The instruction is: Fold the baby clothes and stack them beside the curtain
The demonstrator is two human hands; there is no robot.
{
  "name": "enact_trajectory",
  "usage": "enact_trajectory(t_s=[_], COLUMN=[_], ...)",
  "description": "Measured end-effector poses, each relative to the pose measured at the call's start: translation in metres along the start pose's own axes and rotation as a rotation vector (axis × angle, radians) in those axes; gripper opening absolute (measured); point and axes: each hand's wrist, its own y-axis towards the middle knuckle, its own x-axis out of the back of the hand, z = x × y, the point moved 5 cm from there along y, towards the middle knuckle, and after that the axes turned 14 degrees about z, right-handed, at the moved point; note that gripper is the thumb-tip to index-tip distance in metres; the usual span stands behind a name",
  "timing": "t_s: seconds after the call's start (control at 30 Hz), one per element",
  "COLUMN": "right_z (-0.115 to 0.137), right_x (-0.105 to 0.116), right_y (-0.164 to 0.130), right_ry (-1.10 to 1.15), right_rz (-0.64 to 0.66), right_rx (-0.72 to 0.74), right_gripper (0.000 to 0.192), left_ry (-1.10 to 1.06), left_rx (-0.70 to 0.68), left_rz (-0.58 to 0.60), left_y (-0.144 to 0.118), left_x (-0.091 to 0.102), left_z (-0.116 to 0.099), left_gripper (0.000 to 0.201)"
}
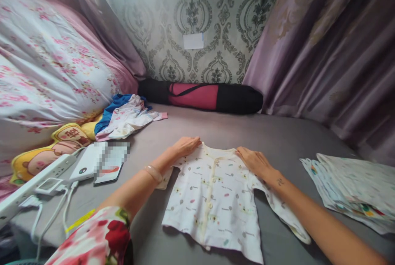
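A small white baby shirt [230, 203] with a scattered print and a buttoned yellowish front strip lies spread on the grey bed surface, its collar away from me. At its left shoulder, beside the collar, the closed fingers of my left hand [187, 146] grip the cloth. My right hand [255, 161] does likewise at the right shoulder, fingertips pressed together by the neckline. The right sleeve stretches out under my right forearm. Part of the left sleeve is hidden behind my left wrist, which wears a pale bangle [153, 173].
Folded baby clothes [354, 191] are stacked at the right. On the left lie crumpled clothes [129, 117], a yellow plush cushion [40, 160], a phone [109, 174], a white power bank [88, 162] and a corded power strip [55, 170]. A black-and-red rolled bag [197, 95] rests against the wall.
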Motion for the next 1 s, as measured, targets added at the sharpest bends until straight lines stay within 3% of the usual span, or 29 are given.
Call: enact_trajectory(t_s=[0.27, 0.5, 0.8, 1.0], right_z=[-0.017, -0.035, -0.048, -0.058], right_x=[0.014, 0.016, 0.027, 0.019], right_y=[0.045, 0.080, 0.103, 0.116], right_ry=[-0.037, -0.020, -0.025, 0.101], right_rz=[0.043, 0.084, 0.057, 0.022], right_rx=[-0.047, -0.040, -0.044, -0.124], right_gripper=[0.031, 0.034, 0.036, 0.033], left_ry=[-0.003, 0.049, 0.022, 0.065], left_rx=[0.036, 0.072, 0.109, 0.188], left_rz=[-0.042, -0.033, -0.022, 0.001], left_y=[0.045, 0.073, 0.099, 0.111], left_x=[0.010, 0.018, 0.021, 0.015], left_z=[0.030, 0.042, 0.057, 0.058], left_gripper=[0.039, 0.042, 0.040, 0.037])
